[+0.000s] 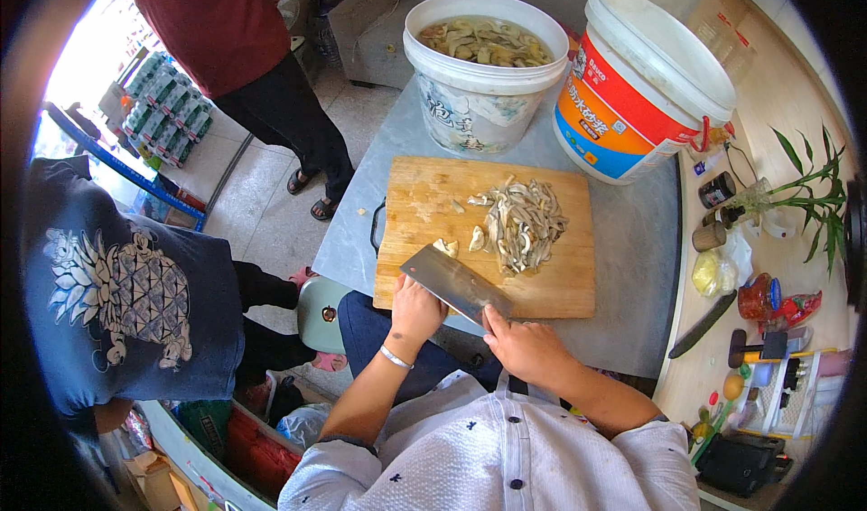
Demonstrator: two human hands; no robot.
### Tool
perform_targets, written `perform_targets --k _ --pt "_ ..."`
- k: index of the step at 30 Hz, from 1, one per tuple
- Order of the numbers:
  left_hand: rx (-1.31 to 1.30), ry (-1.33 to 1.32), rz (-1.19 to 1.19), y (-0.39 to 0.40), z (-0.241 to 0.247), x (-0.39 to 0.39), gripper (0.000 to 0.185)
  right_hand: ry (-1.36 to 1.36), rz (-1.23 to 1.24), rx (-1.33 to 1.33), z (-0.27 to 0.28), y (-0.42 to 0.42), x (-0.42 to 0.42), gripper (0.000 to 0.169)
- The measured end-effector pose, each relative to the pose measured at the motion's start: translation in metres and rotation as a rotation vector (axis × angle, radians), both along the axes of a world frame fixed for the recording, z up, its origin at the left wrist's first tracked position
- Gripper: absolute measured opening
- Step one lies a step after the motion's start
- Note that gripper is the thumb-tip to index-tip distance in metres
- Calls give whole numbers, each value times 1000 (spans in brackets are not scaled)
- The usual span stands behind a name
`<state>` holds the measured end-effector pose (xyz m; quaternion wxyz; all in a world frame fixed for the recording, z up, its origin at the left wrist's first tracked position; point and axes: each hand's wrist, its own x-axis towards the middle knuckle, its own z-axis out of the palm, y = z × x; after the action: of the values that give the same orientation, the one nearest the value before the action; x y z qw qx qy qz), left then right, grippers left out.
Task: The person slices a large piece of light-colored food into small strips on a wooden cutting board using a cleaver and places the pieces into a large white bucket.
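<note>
A wooden cutting board [433,192] lies on the grey table, bearing a heap of sliced, pale grey-brown pickled vegetable or mushroom strips [525,226] and a few loose pieces [477,238]. My right hand [525,345] grips a broad metal cleaver [457,282] at its handle end, the index finger along the blade. The blade slants over the board's near left edge. Beneath and beside its near side is my left hand [414,308], at the board's near edge; its fingertips are partly hidden by the blade, so whether it holds anything is unclear.
Behind the board stand a white bucket [474,104] of soaking pieces in liquid and a tilted white bucket with coloured label [620,118]. A wooden counter [684,274] with jars and a plant runs along the right. Two people stand at left, near a green stool [322,314].
</note>
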<state>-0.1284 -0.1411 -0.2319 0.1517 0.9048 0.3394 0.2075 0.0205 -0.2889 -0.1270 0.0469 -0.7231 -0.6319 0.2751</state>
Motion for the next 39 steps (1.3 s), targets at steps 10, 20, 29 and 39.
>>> perform_targets --k 10,20,29,39 --pt "43 -12 4 0 0 1 31 19 -34 -16 -13 14 -5 52" --pt "3 0 -20 0 1 2 33 6 -20 89 -15 17 -1 50" --pt "71 -57 -40 1 -2 -3 29 52 -27 36 -1 8 -6 50" --pt "87 -72 -48 2 -5 -4 29 98 -39 61 -6 3 -1 48"
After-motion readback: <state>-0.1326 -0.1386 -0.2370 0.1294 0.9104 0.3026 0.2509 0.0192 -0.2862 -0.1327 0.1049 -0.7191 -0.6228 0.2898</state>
